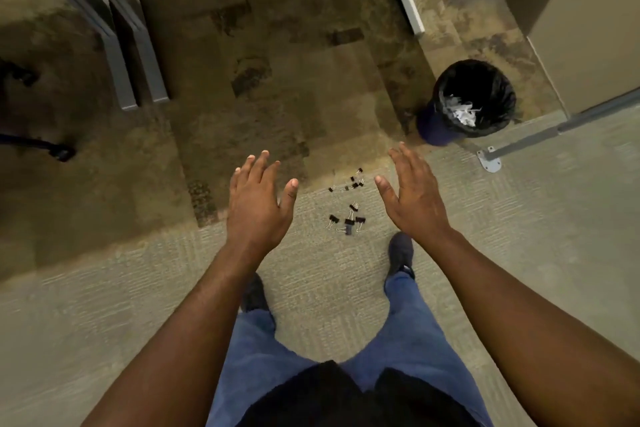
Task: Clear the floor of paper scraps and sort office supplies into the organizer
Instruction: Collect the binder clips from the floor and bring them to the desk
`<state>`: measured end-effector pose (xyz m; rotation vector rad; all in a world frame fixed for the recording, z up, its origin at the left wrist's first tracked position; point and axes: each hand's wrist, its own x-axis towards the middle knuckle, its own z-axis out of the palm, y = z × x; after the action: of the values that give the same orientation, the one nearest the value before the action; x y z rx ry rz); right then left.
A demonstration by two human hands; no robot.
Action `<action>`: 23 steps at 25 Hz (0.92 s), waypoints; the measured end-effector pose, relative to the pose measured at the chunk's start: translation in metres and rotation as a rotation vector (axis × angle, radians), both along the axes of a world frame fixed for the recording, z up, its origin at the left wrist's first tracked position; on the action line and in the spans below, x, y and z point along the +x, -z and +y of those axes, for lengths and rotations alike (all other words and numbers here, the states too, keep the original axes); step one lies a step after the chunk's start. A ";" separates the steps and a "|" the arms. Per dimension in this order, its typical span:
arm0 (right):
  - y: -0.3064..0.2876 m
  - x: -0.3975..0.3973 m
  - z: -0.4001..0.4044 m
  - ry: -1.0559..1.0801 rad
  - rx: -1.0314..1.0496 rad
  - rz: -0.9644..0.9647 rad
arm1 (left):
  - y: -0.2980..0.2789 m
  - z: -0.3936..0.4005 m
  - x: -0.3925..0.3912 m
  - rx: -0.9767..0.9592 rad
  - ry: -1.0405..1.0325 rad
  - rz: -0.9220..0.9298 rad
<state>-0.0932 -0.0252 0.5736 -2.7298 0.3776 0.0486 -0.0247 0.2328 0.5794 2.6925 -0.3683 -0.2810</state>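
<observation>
Single head view, looking steeply down at floor [346, 288] from standing height.

— Where do the binder clips [347, 204] lie?
— Scattered on the floor [104, 288], just ahead of the person's shoes, between the left hand [258, 199] and right hand [414, 194] held out above them.
— And the bin [467, 102]?
— Farther ahead, to the right of the clips, with paper scraps [462, 113] inside it. Desk legs [138, 62] stand at the far left.
</observation>
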 end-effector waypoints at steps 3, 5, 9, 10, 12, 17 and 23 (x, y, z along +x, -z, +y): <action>0.074 -0.003 -0.053 0.021 0.110 0.086 | 0.069 -0.056 -0.018 0.015 -0.063 0.143; 0.126 -0.014 -0.079 0.051 0.167 0.193 | 0.115 -0.087 -0.035 0.023 -0.116 0.253; 0.242 -0.030 -0.110 0.076 0.246 0.384 | 0.228 -0.132 -0.057 0.023 -0.146 0.356; 0.270 -0.034 -0.113 0.075 0.260 0.427 | 0.257 -0.138 -0.060 0.032 -0.149 0.386; 0.329 -0.039 -0.118 0.085 0.273 0.497 | 0.317 -0.148 -0.068 0.069 -0.117 0.448; 0.476 -0.042 -0.125 0.110 0.258 0.584 | 0.472 -0.162 -0.077 0.170 0.001 0.489; 0.605 -0.040 -0.119 0.137 0.173 0.567 | 0.610 -0.186 -0.067 0.210 0.126 0.450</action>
<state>-0.1333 -0.1444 -0.0315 -2.4698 0.6771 0.7878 -0.0920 0.0470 -0.0311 2.7007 -0.3857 -0.9895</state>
